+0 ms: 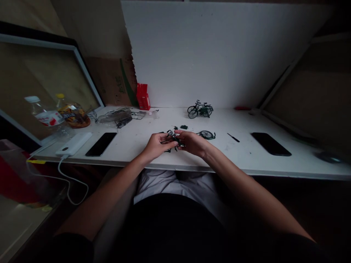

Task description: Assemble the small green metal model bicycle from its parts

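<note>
Between my fingers, just above the white desk, is a dark model bicycle frame (173,136) with small handlebars. My left hand (157,145) grips it from the left, thumb and fingers closed on it. From the right, my right hand (190,141) pinches the same frame; its fingertips partly hide the part. Behind my right hand lies a loose model wheel section (207,134) with a dark fender. A small dark piece (184,127) rests beyond my fingers. Farther back, a model bicycle (200,109) stands upright.
A thin dark screwdriver-like tool (233,137) and a black phone (271,144) lie to the right. On the left are another phone (101,144), a white power bank (74,143) with a cable, bottles (73,114), bagged parts (118,117) and a red box (143,96).
</note>
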`<action>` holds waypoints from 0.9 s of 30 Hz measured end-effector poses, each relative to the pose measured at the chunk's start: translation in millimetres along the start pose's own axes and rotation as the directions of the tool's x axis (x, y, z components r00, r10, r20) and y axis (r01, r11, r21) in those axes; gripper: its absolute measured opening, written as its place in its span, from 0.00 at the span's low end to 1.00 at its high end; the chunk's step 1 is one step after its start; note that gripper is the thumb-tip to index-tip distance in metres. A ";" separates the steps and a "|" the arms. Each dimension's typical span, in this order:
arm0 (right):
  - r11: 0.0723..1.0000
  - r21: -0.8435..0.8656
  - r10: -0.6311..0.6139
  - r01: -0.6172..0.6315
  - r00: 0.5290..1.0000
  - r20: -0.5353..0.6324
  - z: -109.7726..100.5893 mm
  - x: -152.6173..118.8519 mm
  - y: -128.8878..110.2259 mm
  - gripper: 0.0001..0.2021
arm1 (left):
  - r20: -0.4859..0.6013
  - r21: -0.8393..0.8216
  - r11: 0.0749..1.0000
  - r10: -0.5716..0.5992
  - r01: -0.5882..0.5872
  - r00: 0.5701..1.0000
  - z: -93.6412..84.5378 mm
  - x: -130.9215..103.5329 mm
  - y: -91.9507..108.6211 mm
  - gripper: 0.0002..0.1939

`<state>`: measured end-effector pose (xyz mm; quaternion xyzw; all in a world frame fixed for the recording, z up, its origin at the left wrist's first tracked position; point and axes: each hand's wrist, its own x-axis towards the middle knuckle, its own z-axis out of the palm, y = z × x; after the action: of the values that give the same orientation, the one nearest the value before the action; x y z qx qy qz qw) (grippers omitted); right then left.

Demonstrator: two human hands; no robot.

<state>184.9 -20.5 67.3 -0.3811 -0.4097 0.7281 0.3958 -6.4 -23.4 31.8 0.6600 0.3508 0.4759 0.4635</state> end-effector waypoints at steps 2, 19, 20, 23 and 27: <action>0.999 -0.016 -0.036 0.036 0.999 0.002 -1.0 0.5 1.0 0.14 | -0.003 0.005 1.000 0.009 -0.009 1.000 0.0 0.0 -1.1 0.20; 0.953 -0.213 -0.225 0.216 0.974 -0.016 -3.9 -2.6 1.1 0.17 | -0.033 -0.030 1.000 0.003 -0.004 0.999 6.0 -2.9 6.4 0.20; 0.950 -0.221 -0.228 0.221 0.974 -0.008 -4.6 -2.8 0.5 0.16 | -0.031 -0.034 0.999 0.003 -0.004 1.000 6.2 -3.0 6.5 0.20; 0.948 -0.224 -0.231 0.225 0.973 0.000 -6.6 -1.5 -0.1 0.15 | -0.032 -0.054 0.999 0.006 -0.007 0.999 6.3 -2.8 5.6 0.20; 0.950 -0.221 -0.229 0.222 0.973 -0.008 -8.2 1.7 0.9 0.15 | -0.026 -0.052 0.999 0.005 -0.006 1.000 5.3 -2.3 2.7 0.21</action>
<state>191.3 -16.9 63.0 -0.3854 -0.5212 0.6222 0.4390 -2.0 -27.9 33.1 0.6423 0.3424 0.4948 0.4748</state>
